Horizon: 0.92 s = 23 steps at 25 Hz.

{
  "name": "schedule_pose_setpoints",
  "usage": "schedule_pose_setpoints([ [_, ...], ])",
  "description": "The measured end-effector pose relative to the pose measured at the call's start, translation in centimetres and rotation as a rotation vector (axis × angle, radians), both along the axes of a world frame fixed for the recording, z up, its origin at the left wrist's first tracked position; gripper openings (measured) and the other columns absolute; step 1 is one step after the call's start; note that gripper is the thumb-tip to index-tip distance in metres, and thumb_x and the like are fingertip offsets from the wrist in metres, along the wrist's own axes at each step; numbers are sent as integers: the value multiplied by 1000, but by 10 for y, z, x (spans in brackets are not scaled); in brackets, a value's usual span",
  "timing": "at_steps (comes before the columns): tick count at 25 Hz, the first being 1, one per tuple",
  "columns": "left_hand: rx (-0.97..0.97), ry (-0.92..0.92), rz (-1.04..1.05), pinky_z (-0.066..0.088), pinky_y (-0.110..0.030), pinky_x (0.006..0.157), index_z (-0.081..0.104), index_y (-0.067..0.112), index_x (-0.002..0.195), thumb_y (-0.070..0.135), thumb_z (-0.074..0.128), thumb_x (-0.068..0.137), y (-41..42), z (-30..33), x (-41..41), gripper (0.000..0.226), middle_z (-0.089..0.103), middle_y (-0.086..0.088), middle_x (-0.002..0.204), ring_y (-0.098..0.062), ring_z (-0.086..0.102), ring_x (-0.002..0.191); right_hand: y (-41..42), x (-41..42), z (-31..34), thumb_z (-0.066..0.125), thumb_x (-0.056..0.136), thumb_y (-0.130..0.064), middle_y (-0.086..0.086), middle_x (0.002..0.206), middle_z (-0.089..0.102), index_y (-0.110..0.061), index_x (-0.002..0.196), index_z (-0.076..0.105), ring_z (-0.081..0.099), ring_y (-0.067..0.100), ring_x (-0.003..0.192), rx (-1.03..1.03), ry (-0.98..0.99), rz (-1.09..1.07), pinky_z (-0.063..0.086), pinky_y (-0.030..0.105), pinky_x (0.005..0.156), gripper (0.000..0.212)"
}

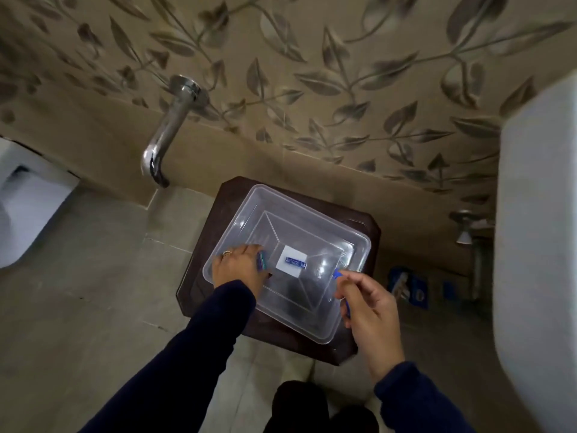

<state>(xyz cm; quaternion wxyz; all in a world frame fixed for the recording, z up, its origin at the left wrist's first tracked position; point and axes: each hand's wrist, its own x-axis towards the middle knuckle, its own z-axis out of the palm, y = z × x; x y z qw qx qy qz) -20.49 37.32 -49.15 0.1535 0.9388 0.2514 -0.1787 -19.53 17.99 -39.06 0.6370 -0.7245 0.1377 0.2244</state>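
Note:
A clear plastic tub [315, 223] sits on a dark brown stool [224, 201]. A white label with blue print [293, 261] shows at the tub's bottom. My left hand [240, 267] reaches into the tub at its left side and holds a small green and blue object [261, 260], mostly hidden by the fingers. My right hand [365, 295] is at the tub's right rim and grips a blue thing [337, 274] whose far end pokes out over the rim; its shape is hard to tell.
A chrome tap spout [162, 142] juts from the leaf-patterned wall above the tiled floor. A white toilet [22, 207] is at the left, a large white fixture [537, 245] at the right. Blue packets [406, 285] lie on the floor right of the stool.

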Motion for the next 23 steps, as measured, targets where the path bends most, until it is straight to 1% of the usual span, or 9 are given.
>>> schedule_pose_setpoints([
  [3, -41, 5, 2, 28, -42, 104, 38, 27, 132, 47, 64, 72, 6, 1, 5, 68, 50, -3, 136, -26, 44, 124, 0, 4, -4, 58, 85, -12, 4, 64, 58, -18, 80, 71, 49, 2, 50, -6, 6, 8, 40, 16, 47, 15],
  [4, -46, -11, -16, 28, -42, 104, 36, 27, 133, 49, 63, 73, 4, 3, 7, 70, 48, -3, 137, -25, 42, 125, 0, 4, -4, 58, 85, -12, 4, 64, 58, -19, 80, 71, 48, 3, 51, -3, 5, 8, 40, 16, 48, 16],
  [6, -39, -45, -82, 29, -39, 100, 40, 25, 130, 54, 59, 74, -9, 5, 12, 66, 49, -2, 136, -24, 43, 123, -2, 5, -3, 58, 86, -14, 2, 64, 58, -21, 80, 71, 49, 3, 52, 1, 11, 7, 40, 17, 49, 16],
  [9, -37, -47, -122, 33, -36, 95, 45, 24, 124, 58, 57, 73, -34, 1, 22, 62, 56, -1, 125, -22, 49, 114, -5, 6, -1, 58, 86, -15, -5, 63, 60, -20, 83, 71, 51, 1, 53, 3, 22, -5, 41, 18, 51, 15],
  [12, -69, -30, -151, 32, -35, 94, 46, 29, 123, 46, 63, 73, -41, -8, 27, 56, 57, -1, 123, -22, 49, 113, -9, 7, -1, 58, 85, -12, -4, 62, 60, -20, 82, 70, 50, 2, 51, 6, 15, -25, 41, 16, 49, 16],
  [15, -118, -64, -136, 33, -33, 93, 56, 30, 115, 35, 64, 76, -35, -13, 28, 40, 60, -1, 117, -22, 52, 108, -14, 6, -1, 57, 86, -11, 0, 63, 59, -18, 84, 70, 50, 0, 51, 9, 7, -28, 41, 13, 48, 15],
  [18, -127, -81, -136, 36, -33, 91, 62, 27, 107, 34, 64, 78, -30, -13, 31, 30, 63, -2, 111, -22, 55, 102, -16, 2, -4, 57, 86, -13, 0, 65, 60, -18, 86, 70, 51, 0, 52, -2, 21, -26, 41, 12, 49, 14],
  [21, -132, -75, -149, 37, -33, 93, 61, 23, 109, 35, 61, 80, -30, -9, 29, 32, 64, -3, 115, -22, 57, 102, -15, -1, -5, 58, 85, -13, -4, 65, 61, -20, 86, 70, 54, -2, 54, 3, 35, -27, 42, 12, 50, 14],
  [23, -178, -92, -118, 41, -32, 90, 60, 20, 109, 37, 61, 80, -30, -3, 28, 33, 65, -4, 113, -23, 59, 99, -13, -1, -1, 58, 85, -11, -2, 64, 61, -20, 84, 70, 53, -2, 54, 14, 30, -22, 42, 12, 50, 15],
])
